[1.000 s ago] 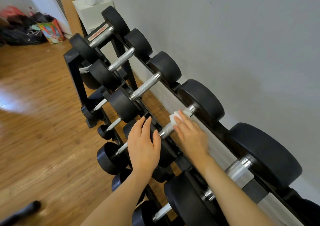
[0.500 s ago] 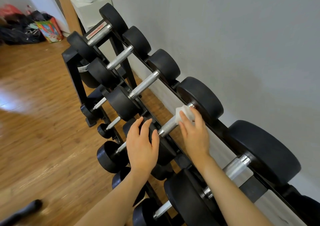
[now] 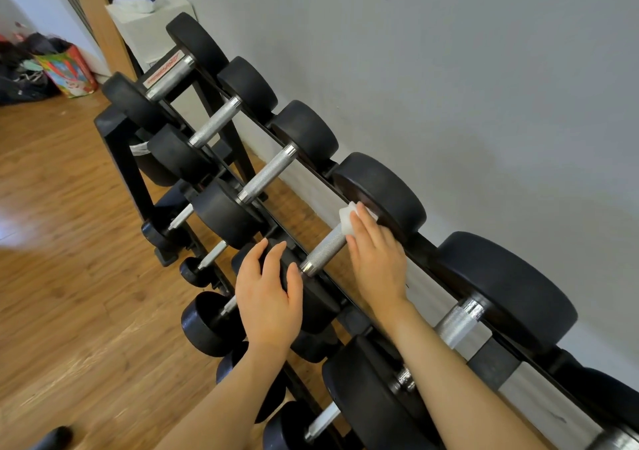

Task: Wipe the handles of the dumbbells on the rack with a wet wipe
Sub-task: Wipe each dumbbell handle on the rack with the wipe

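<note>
Resting flat on the near weight head point(image 3: 311, 297) of the fourth dumbbell, the left hand point(image 3: 268, 297) has its fingers spread and relaxed. Its knurled handle point(image 3: 326, 247) runs lengthwise from near-left to far-right, toward the wall point(image 3: 449, 69). The right hand point(image 3: 378, 259) presses a white wet wipe point(image 3: 347, 219) against the handle's far end, beside the far weight head point(image 3: 380, 190); fingers extended over it. Beyond, three dumbbells lie parallel along the rack point(image 3: 117, 145).

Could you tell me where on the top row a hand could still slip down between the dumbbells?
Open gaps lie beside each bare handle, between its two black heads, above the rack rails. It is crowded at the handle being wiped: the right hand presses the wet wipe there, and the left hand rests on the near head.
</note>
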